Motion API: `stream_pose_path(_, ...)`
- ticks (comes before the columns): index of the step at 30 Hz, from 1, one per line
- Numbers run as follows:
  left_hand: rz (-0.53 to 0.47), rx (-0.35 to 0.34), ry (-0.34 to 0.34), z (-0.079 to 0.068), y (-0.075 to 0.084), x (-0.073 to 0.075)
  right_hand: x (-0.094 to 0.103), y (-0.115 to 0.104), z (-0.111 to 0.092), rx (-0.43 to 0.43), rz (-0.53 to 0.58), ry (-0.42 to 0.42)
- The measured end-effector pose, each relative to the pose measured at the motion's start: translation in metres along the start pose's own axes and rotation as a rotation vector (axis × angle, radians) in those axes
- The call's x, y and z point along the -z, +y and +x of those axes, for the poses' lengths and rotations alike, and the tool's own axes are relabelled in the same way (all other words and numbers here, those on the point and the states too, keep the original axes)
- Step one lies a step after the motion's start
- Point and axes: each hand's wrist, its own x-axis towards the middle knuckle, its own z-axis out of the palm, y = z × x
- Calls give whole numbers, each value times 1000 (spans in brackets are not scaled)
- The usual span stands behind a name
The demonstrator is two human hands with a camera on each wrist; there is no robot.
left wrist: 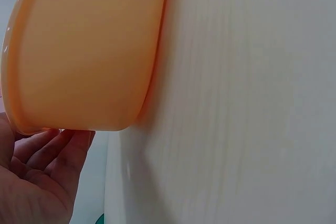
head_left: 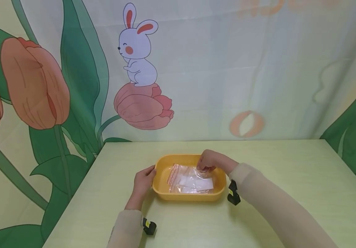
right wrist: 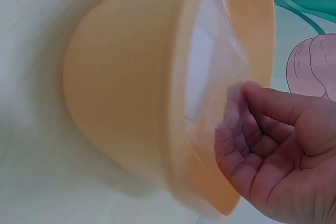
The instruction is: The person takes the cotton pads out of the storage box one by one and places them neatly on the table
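A yellow plastic basin (head_left: 165,197) with rounded corners stands on the table. Clear zip-lock bags (head_left: 190,181) with red seal lines and white paper inside lie in it. At the basin's left end my left hand (head_left: 144,182) grips the rim; in the left wrist view its fingers (left wrist: 68,150) lie against the outer wall under the lip. My right hand (head_left: 209,161) reaches in over the far right side. Seen from the right wrist, that hand (right wrist: 278,150) pinches the edge of a clear bag (right wrist: 215,72) between thumb and curled fingers.
The pale wooden table (head_left: 103,206) spreads out around the basin. Behind it hangs a cloth backdrop (head_left: 202,86) printed with tulips and a rabbit. Each wrist carries a small black camera, one near the left sleeve (head_left: 126,224) and one near the right sleeve (head_left: 252,179).
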Motion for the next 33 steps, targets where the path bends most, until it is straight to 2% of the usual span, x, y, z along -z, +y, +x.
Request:
stream_pose_path(12,-9,-8,-1,0,0,1,8,-4,-6,28,4,-11)
stream_pose_path(24,-1,-1,8,1,-2,0,19,-10,-22,140,60,-10)
stream_pose_path(33,-26,-20,28,0,-4,-2,24,-6,-22,208,100,11)
